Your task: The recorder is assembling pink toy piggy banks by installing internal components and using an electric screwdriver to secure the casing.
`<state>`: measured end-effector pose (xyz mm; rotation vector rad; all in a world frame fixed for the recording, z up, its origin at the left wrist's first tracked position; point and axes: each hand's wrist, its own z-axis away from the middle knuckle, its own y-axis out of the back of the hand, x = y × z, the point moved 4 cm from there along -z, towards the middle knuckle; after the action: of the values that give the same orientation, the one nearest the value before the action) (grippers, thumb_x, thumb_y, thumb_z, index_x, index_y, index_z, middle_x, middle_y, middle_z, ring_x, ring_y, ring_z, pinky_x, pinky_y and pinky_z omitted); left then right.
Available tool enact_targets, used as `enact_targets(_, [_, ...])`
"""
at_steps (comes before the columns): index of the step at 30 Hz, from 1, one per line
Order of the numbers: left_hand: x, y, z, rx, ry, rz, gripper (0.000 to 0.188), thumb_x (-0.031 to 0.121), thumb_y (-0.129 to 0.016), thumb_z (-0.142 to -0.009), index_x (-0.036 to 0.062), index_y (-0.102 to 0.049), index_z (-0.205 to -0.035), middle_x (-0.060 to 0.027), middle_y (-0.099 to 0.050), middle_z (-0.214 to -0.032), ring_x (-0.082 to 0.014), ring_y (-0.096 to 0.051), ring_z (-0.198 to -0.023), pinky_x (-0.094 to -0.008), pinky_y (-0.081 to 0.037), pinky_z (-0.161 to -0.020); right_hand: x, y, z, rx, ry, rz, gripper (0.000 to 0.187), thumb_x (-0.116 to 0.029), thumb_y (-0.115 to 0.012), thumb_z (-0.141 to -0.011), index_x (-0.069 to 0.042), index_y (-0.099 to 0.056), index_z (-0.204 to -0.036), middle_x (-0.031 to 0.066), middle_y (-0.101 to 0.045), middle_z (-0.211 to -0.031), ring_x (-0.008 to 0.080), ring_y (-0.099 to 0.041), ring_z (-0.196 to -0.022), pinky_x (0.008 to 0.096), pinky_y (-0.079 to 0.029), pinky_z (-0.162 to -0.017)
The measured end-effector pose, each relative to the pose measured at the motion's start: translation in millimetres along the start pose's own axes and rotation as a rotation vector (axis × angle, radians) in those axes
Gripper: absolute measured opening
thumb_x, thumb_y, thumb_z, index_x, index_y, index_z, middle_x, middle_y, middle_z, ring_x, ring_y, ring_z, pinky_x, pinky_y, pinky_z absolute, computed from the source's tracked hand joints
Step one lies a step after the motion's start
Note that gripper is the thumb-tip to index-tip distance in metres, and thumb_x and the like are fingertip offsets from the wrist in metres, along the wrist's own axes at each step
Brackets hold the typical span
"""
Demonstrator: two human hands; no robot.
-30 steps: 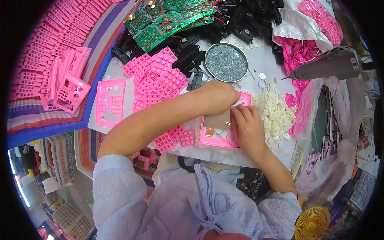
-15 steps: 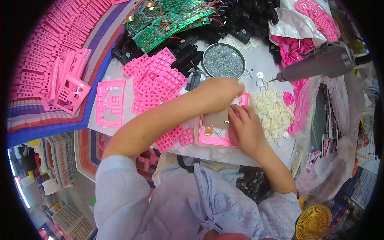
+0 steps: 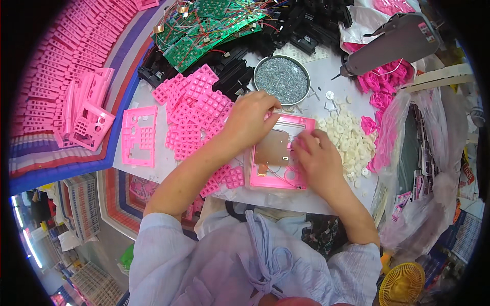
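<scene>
A pink plastic casing (image 3: pixel 275 182) lies on the table before me, with a brown board (image 3: pixel 272 148), thin wires and a copper-coloured piece inside it. My left hand (image 3: pixel 253 116) is at the casing's far left corner, its fingers bent in a pinch; whatever sits between the fingertips is hidden. My right hand (image 3: pixel 322 162) grips the right side of the casing, fingers curled over its edge. Beyond the casing stands a round tin of small metal screws (image 3: pixel 282 80). To the right is a heap of off-white round plastic parts (image 3: pixel 349 140).
A grey electric screwdriver (image 3: pixel 390 45) hangs at the upper right. Pink keypads (image 3: pixel 199 115) and a pink front panel (image 3: pixel 139 136) lie on the left. Green circuit boards (image 3: pixel 212 33) and black parts (image 3: pixel 301 25) are piled at the back. Clear plastic bags (image 3: pixel 426 178) edge the right side.
My left hand has moved left across the casing, from its far right corner to its far left corner. My right hand stays at the right side. The hanging screwdriver has swung up and left.
</scene>
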<state>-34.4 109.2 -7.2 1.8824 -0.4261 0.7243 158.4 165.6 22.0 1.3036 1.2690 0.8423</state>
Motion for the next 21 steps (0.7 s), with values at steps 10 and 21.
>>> enact_targets(10, [29,1,17,-0.010,0.101,0.357,0.069,-0.001,-0.068,-0.078,0.0064,-0.043,-0.141,-0.0120,-0.069,-0.089,-0.0317,-0.066,-0.084,-0.0428,-0.051,-0.081,16,19,-40,0.218,-0.193,-0.527,0.018,-0.015,-0.075,-0.079,-0.006,-0.070,-0.094,0.0083,-0.068,-0.091,0.0282,-0.064,-0.085,0.0384,-0.052,-0.070])
enact_targets(21, [25,-2,17,-0.023,0.126,0.285,0.065,0.007,-0.072,-0.078,0.0057,-0.048,-0.138,-0.0107,-0.070,-0.082,-0.0300,-0.067,-0.081,-0.0418,-0.047,-0.086,22,-1,-54,0.112,-0.239,-0.637,0.013,-0.014,-0.071,-0.087,-0.003,-0.070,-0.093,0.0121,-0.070,-0.082,0.0283,-0.067,-0.067,0.0370,-0.053,-0.060])
